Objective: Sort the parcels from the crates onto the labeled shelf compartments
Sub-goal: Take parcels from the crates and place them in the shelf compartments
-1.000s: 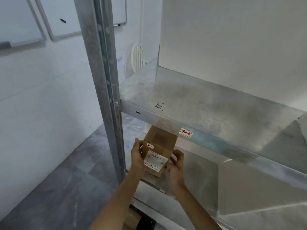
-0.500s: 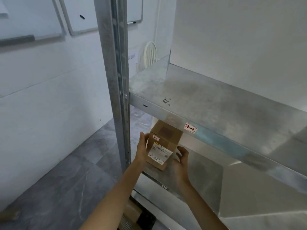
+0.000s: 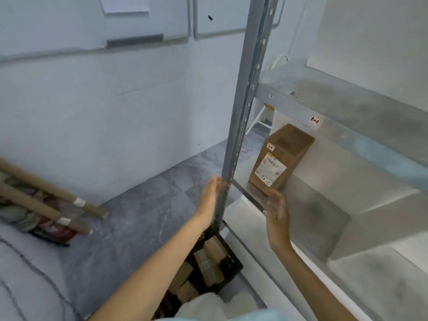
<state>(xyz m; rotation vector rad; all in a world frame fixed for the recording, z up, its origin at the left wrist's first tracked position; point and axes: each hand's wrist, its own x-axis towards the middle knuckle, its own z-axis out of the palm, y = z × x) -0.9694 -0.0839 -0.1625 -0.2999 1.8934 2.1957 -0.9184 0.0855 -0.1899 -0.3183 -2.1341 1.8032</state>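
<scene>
Hands drawn back off one parcel, upright on shelf; left hand, right hand both spread, empty; one crate below shelf.

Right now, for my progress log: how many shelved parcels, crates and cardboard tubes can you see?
Shelved parcel: 1
Black crate: 1
Cardboard tubes: 2
Total: 4
Parcels inside the crate are partly hidden, so they are not counted.
</scene>
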